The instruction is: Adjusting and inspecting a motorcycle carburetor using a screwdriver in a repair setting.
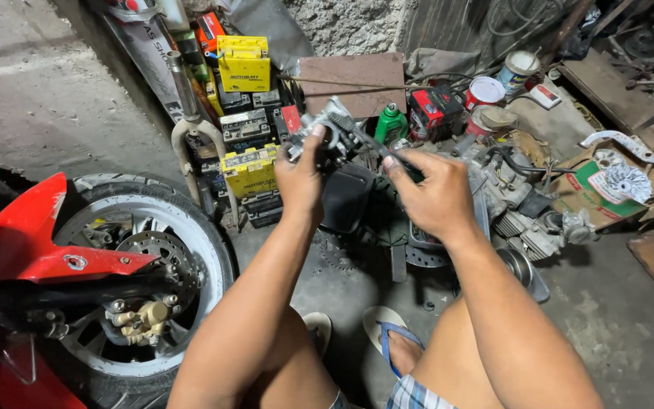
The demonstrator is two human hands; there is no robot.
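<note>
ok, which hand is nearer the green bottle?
Right. The right hand sits just below and slightly right of the green bottle; the left hand is farther off to its left.

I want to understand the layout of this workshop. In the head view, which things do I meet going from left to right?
Red fairing → front wheel → yellow batteries → left hand → right hand → grey engine → cardboard box.
</note>
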